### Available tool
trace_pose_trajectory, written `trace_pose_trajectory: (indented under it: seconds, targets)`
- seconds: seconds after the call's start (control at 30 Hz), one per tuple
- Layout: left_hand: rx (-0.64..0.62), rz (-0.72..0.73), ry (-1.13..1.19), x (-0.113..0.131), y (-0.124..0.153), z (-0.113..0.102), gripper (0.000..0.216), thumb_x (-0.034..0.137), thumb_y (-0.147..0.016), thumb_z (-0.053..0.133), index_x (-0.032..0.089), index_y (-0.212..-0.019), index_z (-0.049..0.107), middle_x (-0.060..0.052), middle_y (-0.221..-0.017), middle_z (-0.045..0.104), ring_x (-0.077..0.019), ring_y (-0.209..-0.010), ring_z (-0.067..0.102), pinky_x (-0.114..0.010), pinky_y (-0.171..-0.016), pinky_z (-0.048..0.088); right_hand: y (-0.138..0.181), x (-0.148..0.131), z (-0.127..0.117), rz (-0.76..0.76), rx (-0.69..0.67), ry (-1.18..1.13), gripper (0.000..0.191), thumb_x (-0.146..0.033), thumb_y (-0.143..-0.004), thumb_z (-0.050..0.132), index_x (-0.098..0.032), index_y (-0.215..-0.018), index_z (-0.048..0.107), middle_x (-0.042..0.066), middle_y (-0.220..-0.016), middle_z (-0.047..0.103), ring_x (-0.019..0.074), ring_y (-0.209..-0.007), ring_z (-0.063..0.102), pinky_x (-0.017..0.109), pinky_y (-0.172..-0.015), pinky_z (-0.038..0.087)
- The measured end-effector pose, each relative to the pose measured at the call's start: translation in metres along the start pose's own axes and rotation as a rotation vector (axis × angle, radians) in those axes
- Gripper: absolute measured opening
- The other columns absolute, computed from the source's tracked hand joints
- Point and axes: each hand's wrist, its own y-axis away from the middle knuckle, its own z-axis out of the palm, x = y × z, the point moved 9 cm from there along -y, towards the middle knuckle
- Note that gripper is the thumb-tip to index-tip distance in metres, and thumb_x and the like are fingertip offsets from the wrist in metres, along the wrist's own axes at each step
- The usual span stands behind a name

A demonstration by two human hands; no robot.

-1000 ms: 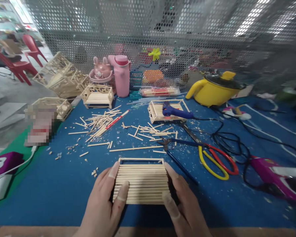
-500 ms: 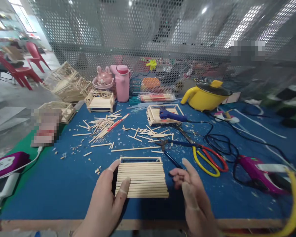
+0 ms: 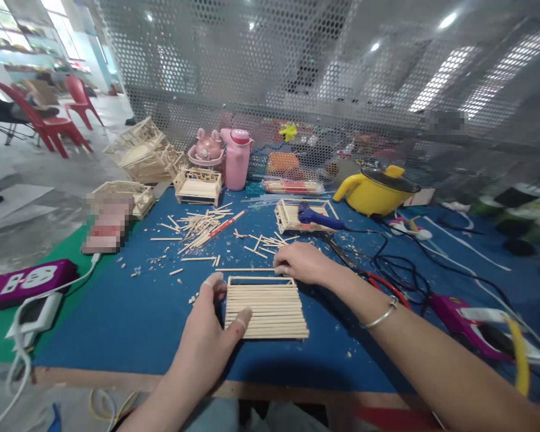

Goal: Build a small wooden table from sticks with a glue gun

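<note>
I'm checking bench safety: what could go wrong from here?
The blue corded tool rests on a wooden frame and could slip off if its cable is tugged.
The right forearm crosses over the scissors and might snag them.
The left hand grips the slatted panel at one side, so it could twist if bumped.

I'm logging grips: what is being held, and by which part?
The left hand holds the stick panel by its left side, thumb on top; whether the right hand grips anything cannot be told.
</note>
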Motion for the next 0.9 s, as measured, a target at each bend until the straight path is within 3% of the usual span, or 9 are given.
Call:
trace_pose_trajectory:
  seconds: [0.13, 0.2, 0.3, 0.4, 0.5, 0.6, 0.73, 0.9]
  targets:
    - [0.038, -0.014, -0.037, 0.001, -0.003, -0.006, 0.090, 0.041, -0.073, 0.069, 0.021, -0.144, 0.017, -0.012, -0.126, 0.053, -0.0258, -0.110, 0.055, -0.045, -0.093, 0.044, 0.002, 0.000, -0.007, 0.014, 0.040, -0.005, 0.013, -0.020, -0.081, 0.057, -0.019, -0.073, 0.067, 0.006, -0.079, 0.072, 0.0207, -0.076, 0.064, 0.026, -0.061, 0.038]
    - [0.088, 0.031, -0.018, 0.004, -0.003, -0.012, 0.089, 0.043, -0.074, 0.068, 0.021, -0.144, 0.018, -0.013, -0.130, 0.051, -0.0259, -0.114, 0.053, -0.043, -0.093, 0.044, 0.010, 0.006, -0.017, 0.044, 0.106, -0.040, 0.015, -0.020, -0.086, 0.050, -0.019, -0.079, 0.064, 0.007, -0.084, 0.070, 0.0198, -0.077, 0.062, 0.027, -0.063, 0.038]
    - [0.228, 0.124, 0.067, 0.010, 0.000, -0.033, 0.053, 0.043, -0.080, 0.062, 0.020, -0.125, 0.047, -0.010, -0.122, 0.058, -0.0225, -0.109, 0.057, -0.036, -0.087, 0.048, 0.033, 0.019, -0.033, 0.112, 0.279, -0.275, 0.013, -0.021, -0.090, 0.044, -0.019, -0.085, 0.057, 0.005, -0.082, 0.067, 0.0178, -0.075, 0.061, 0.028, -0.067, 0.040]
    - [0.321, 0.171, 0.076, 0.018, 0.001, -0.054, 0.022, 0.040, -0.082, 0.060, 0.019, -0.086, 0.063, -0.003, -0.088, 0.069, -0.0168, -0.083, 0.064, -0.027, -0.074, 0.050, 0.059, 0.028, -0.031, 0.168, 0.390, -0.823, 0.010, -0.027, -0.089, 0.049, -0.021, -0.097, 0.052, -0.001, -0.072, 0.063, 0.0141, -0.063, 0.059, 0.027, -0.062, 0.043]
    - [0.221, 0.207, 0.020, 0.037, -0.005, -0.050, 0.020, 0.039, -0.081, 0.062, 0.021, -0.077, 0.068, 0.000, -0.075, 0.071, -0.0153, -0.072, 0.065, -0.025, -0.068, 0.051, 0.077, 0.016, -0.015, 0.180, 0.386, -1.510, 0.039, -0.030, -0.081, 0.064, -0.025, -0.117, 0.047, -0.005, -0.071, 0.063, 0.0099, -0.057, 0.059, 0.022, -0.055, 0.044]
    - [0.021, 0.245, 0.019, 0.061, -0.009, -0.023, 0.024, 0.039, -0.086, 0.055, 0.023, -0.093, 0.071, -0.001, -0.087, 0.075, -0.0168, -0.081, 0.069, -0.026, -0.075, 0.053, 0.083, -0.009, -0.007, 0.154, 0.359, -1.967, 0.045, -0.026, -0.070, 0.077, -0.023, -0.109, 0.055, -0.006, -0.075, 0.065, 0.0081, -0.064, 0.063, 0.022, -0.066, 0.049]
    - [-0.053, 0.333, -0.030, 0.091, -0.006, 0.003, 0.041, 0.037, -0.090, 0.048, 0.021, -0.128, 0.053, -0.006, -0.107, 0.071, -0.0183, -0.097, 0.066, -0.031, -0.083, 0.051, 0.082, -0.027, -0.011, 0.086, 0.439, -2.100, 0.027, -0.024, -0.069, 0.078, -0.021, -0.086, 0.057, -0.002, -0.080, 0.071, 0.0128, -0.081, 0.067, 0.027, -0.082, 0.048]
    - [-0.136, 0.359, 0.008, 0.106, -0.004, 0.018, 0.046, 0.036, -0.090, 0.048, 0.021, -0.133, 0.043, -0.007, -0.108, 0.068, -0.0162, -0.088, 0.066, -0.028, -0.073, 0.053, 0.079, -0.029, -0.011, 0.057, 0.555, -2.082, 0.027, -0.025, -0.069, 0.077, -0.022, -0.083, 0.053, -0.001, -0.083, 0.073, 0.0138, -0.084, 0.066, 0.030, -0.090, 0.044]
